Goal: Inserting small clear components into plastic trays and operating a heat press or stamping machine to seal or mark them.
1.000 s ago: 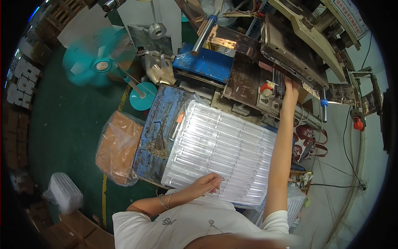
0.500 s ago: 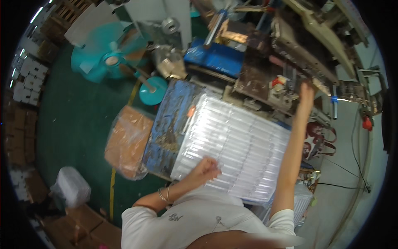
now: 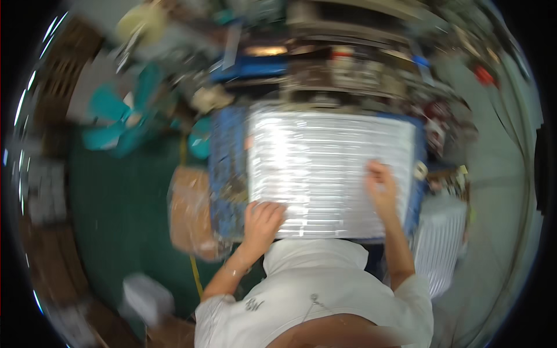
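Note:
A clear plastic tray (image 3: 325, 174) with rows of narrow ribbed slots lies on a worn blue work surface (image 3: 226, 156) in front of me. My left hand (image 3: 264, 223) rests on the tray's near left corner, its fingers stretched out and nothing seen in them. Over the right part of the tray is my right hand (image 3: 380, 182), its fingers curled together. Motion blur hides whatever lies between those fingertips, and whether they touch the tray.
Behind the tray stands a bench machine (image 3: 354, 69) with a blue part (image 3: 249, 68) at its left. A teal fan (image 3: 130, 119) is at far left. A plastic-wrapped brown carton (image 3: 194, 211) sits left of the table; more ribbed trays (image 3: 438, 243) are at right.
My right hand has come back from the machine to above the tray. My left hand has moved left to the tray's corner and its pinch has opened. The whole view has turned.

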`<state>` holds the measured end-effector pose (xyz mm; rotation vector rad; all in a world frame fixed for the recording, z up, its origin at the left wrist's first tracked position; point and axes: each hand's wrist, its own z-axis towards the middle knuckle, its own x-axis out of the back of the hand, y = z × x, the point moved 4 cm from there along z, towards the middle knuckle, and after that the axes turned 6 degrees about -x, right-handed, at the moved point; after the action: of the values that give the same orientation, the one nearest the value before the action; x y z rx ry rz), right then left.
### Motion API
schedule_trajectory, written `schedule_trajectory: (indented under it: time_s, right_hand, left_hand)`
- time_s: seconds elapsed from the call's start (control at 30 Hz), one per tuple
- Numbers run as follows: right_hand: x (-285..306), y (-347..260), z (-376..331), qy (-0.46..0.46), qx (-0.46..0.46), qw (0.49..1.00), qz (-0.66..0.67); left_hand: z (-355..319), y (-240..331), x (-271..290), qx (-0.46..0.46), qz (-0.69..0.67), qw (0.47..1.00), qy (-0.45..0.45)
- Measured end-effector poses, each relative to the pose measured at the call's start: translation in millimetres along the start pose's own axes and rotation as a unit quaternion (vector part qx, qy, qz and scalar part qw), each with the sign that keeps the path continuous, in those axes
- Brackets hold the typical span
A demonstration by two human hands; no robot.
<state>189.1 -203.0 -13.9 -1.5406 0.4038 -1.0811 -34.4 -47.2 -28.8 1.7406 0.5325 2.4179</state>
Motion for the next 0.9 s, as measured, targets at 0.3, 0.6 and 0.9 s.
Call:
schedule_trajectory:
  time_s: [0.3,0.6,0.9]
  right_hand:
    - [-76.8,-24.6,-63.1,-0.185,-0.017,0.980,0.069]
    - [-102.7,-51.3,-70.7,-0.144,0.222,0.963,0.052]
    - [-63.8,-43.8,-63.9,-0.116,0.222,0.968,0.023]
  left_hand:
    - [-57.2,12.2,-9.7,0.011,0.030,0.998,-0.050]
    - [-34.0,15.8,36.1,-0.039,-0.026,0.994,-0.100]
    - [25.9,34.4,33.0,0.042,-0.161,0.983,-0.081]
